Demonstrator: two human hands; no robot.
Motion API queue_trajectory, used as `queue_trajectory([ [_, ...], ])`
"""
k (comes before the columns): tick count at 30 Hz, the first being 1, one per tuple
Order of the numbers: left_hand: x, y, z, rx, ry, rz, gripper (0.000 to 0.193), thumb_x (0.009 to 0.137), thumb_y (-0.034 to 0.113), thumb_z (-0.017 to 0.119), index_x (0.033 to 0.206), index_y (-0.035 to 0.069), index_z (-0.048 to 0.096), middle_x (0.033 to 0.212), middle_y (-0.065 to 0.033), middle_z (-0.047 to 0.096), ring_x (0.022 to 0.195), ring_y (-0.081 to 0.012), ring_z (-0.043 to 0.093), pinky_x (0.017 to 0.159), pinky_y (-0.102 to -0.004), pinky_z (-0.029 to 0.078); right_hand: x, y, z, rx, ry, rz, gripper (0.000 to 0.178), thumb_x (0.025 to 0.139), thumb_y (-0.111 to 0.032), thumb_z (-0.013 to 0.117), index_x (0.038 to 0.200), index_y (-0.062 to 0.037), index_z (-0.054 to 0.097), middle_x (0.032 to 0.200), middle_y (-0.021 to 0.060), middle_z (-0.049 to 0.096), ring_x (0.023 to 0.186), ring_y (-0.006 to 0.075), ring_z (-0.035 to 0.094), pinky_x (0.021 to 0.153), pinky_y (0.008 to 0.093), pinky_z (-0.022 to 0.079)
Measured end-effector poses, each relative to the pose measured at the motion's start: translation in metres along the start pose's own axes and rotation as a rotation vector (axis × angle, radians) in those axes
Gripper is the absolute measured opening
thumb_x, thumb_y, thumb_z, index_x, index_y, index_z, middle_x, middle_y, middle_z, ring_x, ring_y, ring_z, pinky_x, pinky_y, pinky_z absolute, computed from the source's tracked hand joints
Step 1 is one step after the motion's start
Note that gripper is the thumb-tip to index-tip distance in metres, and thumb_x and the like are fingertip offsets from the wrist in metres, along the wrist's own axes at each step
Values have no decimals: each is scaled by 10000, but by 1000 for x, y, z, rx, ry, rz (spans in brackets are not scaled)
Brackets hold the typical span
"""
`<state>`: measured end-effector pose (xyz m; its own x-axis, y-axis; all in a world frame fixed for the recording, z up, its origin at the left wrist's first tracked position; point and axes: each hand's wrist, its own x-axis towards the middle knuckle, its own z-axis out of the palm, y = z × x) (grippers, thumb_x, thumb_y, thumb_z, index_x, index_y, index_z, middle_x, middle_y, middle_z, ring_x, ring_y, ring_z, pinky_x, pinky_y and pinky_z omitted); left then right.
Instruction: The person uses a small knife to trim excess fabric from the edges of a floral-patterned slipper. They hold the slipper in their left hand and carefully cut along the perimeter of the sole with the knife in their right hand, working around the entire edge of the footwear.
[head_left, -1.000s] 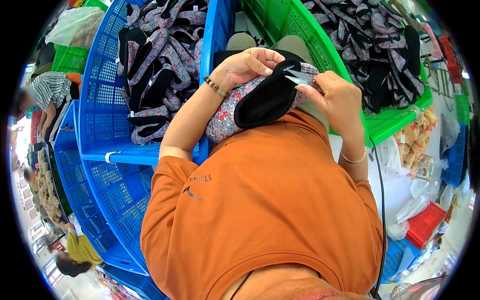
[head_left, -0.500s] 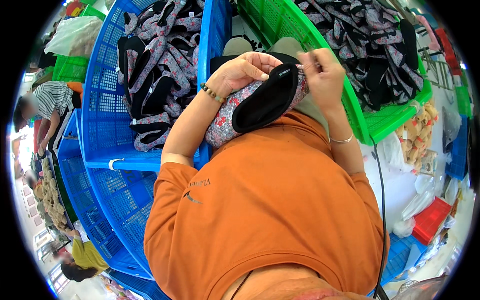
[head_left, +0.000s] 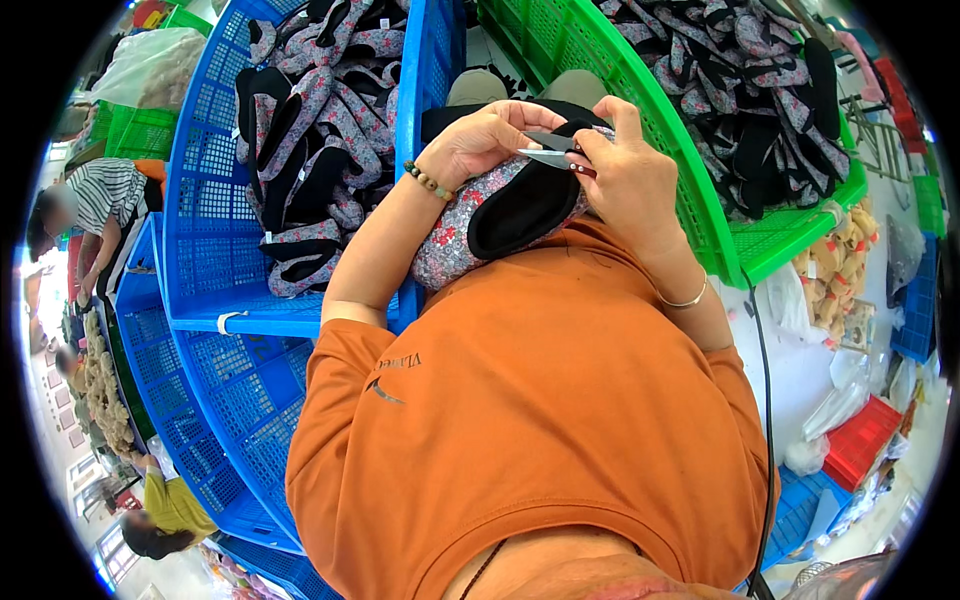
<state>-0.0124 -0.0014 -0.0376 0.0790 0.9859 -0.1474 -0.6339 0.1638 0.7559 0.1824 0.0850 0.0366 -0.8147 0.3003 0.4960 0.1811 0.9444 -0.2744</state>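
Note:
A grey floral slipper (head_left: 452, 243) with red flowers and a black lining rests against my lap, its opening facing up. My left hand (head_left: 472, 148) is closed on the slipper's far edge, thumb and fingers pinching there. Small scissors (head_left: 548, 157) with dark red handles are in my right hand (head_left: 638, 172). Their blades stand apart and point left, right by my left fingertips, over the slipper's far end. Whatever lies between the blades is too small to make out.
Close on my left, a blue basket (head_left: 190, 250) holds a heap of similar slippers (head_left: 320, 90). At the right a green basket (head_left: 690, 190) contains more slippers (head_left: 750, 110). A black cable (head_left: 765, 400) hangs beside my right side. Two people work far left.
My right hand has come down to the slipper's far end, and the scissors now show with their blades beside my left fingers. The left hand keeps its hold on the slipper.

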Motion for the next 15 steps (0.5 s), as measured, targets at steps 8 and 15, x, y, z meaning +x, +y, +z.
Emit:
queue_trajectory([
  [8,3,0,-2,-3,-118,36,452,664,-37,637,1108,-33,558,1041,-79,637,900,-145,617,834,-242,473,7,27,1,1156,50,321,91,877,-87,579,872,-1,606,870,-26,549,561,27,411,509,171,344],
  [15,3,1,-3,1,-108,20,451,662,-53,636,1106,-22,562,1033,-72,637,901,-142,615,831,-246,476,4,46,7,858,86,231,118,820,-101,656,868,-2,612,909,1,565,590,32,447,504,176,356],
])
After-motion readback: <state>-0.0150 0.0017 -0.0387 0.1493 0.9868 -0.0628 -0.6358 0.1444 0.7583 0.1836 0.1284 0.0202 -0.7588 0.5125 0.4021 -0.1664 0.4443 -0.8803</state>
